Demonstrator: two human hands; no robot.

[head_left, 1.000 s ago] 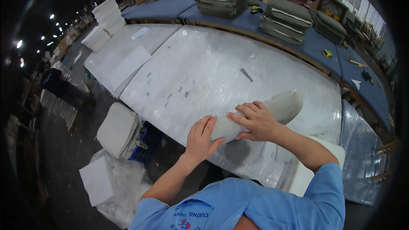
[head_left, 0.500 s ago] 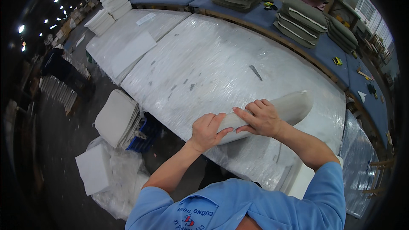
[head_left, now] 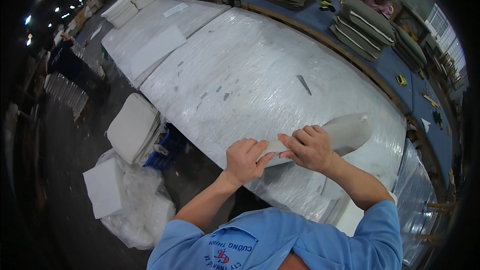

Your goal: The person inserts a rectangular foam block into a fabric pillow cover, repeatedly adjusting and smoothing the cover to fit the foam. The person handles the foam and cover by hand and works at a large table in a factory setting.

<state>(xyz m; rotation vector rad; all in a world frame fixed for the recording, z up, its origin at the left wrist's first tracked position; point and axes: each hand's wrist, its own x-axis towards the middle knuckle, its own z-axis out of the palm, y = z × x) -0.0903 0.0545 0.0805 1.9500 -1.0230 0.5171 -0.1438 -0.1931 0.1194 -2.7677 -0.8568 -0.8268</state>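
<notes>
Grips elongated, smooth, round-ended, pale-grey piece (head_left: pixel 352 132) with curled bare left hand (head_left: pixel 245 161) and right hand (head_left: pixel 311 149), over table (head_left: pixel 260 80) sheathed in glossy, wrinkled clear film (head_left: pixel 200 117). Wears light-blue fabric shirt (head_left: pixel 320 235) bearing curved dark lettering (head_left: pixel 235 246) and red-and-blue emblem (head_left: pixel 221 256)

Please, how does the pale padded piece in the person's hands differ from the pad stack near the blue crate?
Number: the pale padded piece looks like one item; the pad stack has several layers. Shape: the padded piece looks long and rounded; the stack's pads look flat. State: the left hand and right hand grip the padded piece over the plastic-wrapped table; no hand touches the stack by the blue crate. Both are pale.
</notes>
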